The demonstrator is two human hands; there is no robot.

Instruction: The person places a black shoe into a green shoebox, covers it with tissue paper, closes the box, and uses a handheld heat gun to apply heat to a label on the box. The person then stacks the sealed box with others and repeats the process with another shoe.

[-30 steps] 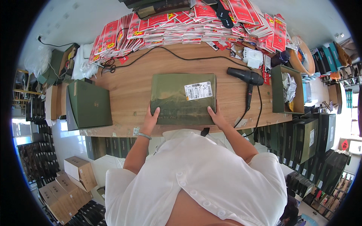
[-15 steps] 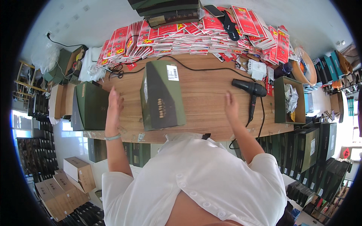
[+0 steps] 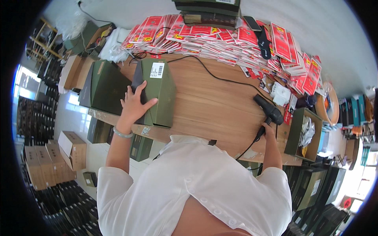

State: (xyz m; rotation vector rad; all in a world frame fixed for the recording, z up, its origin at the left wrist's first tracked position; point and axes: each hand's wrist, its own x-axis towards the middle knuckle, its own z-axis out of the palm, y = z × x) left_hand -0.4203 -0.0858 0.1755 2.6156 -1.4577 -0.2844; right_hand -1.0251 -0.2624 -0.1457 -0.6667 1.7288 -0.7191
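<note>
My left hand (image 3: 137, 103) lies spread on top of a green and dark grey shoebox (image 3: 162, 98) with a white label. Its fingers are apart and reach over the box's dark side. Close against that box, on its left, stands another green shoebox (image 3: 103, 84). At the right of the table my right hand (image 3: 269, 130) is closed round the handle of a black hair dryer (image 3: 271, 112). The dryer's nozzle points away and to the left, and its cord (image 3: 247, 151) hangs toward the near edge. Some of the right fingers are hidden.
Stacked red printed cards (image 3: 212, 39) line the back of the wooden table (image 3: 208, 98), with a phone (image 3: 252, 23) on top. An open green box (image 3: 302, 135) holding crumpled wrapping stands at the right end. Cartons (image 3: 73, 149) sit on the floor at left.
The labelled shoebox has moved left, beside the other box, with my left hand now on it. My right hand has come to the hair dryer and taken its handle. The view has turned.
</note>
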